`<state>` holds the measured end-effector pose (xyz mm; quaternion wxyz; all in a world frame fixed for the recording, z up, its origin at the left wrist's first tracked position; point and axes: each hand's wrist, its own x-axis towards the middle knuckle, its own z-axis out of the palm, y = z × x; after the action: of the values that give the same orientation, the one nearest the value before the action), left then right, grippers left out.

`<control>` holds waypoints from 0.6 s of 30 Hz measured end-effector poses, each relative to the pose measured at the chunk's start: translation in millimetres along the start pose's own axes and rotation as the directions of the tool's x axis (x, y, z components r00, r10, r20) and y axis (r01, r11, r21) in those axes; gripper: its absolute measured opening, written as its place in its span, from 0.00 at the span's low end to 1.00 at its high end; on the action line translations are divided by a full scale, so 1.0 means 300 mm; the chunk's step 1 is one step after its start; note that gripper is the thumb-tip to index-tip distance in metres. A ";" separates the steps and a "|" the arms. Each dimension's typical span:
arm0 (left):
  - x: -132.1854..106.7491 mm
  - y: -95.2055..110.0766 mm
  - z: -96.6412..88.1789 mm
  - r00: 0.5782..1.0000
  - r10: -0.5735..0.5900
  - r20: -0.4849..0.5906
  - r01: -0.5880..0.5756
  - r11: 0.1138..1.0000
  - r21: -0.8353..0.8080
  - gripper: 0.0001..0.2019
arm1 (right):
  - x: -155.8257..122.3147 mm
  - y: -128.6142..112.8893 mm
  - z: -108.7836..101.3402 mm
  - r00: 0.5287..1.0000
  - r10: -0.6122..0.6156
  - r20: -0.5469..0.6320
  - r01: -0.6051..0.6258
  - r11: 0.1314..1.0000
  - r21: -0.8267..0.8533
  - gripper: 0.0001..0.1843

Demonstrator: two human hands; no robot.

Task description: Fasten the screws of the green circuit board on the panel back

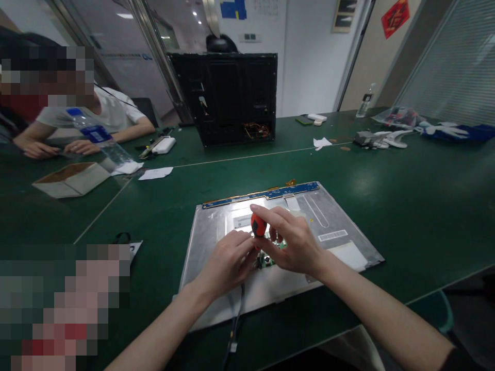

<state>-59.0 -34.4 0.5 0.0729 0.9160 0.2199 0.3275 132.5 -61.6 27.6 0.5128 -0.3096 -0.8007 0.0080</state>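
A flat silver display panel (340, 221) lies face down on the green table (406, 206), with a blue circuit strip (263, 195) along its far edge. My right hand (290, 242) is closed round a screwdriver with a red-orange handle (258, 224), held upright over a small green circuit board (266, 259) in the panel's middle. My left hand (228, 263) rests on the panel beside the board, fingers curled against the screwdriver's lower part. A dark cable (235, 319) runs from under my hands toward me.
A black open monitor housing (228, 98) stands at the back centre. A person sits at the far left with a water bottle (100, 139), a cardboard box (71, 179) and paper scraps (155, 173) nearby. White gloves and bags (402, 135) lie at the back right.
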 end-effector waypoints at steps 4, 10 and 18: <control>0.003 0.012 -0.013 1.000 -0.030 0.007 0.030 1.000 -0.002 0.07 | -0.007 -0.011 0.005 1.000 0.021 -0.008 -0.020 0.997 0.077 0.32; 0.002 0.013 -0.023 0.998 -0.050 -0.028 0.049 0.997 -0.053 0.07 | -0.018 -0.014 0.012 0.999 0.004 -0.048 0.000 0.998 0.066 0.30; -0.006 0.016 -0.003 0.987 -0.086 -0.135 0.073 0.992 -0.099 0.06 | -0.006 -0.017 0.015 0.998 -0.033 -0.048 0.036 0.997 0.071 0.23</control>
<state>-59.2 -39.5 1.4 0.1132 0.8770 0.2452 0.3973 126.7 -65.3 25.7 0.5421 -0.2772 -0.7930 0.0208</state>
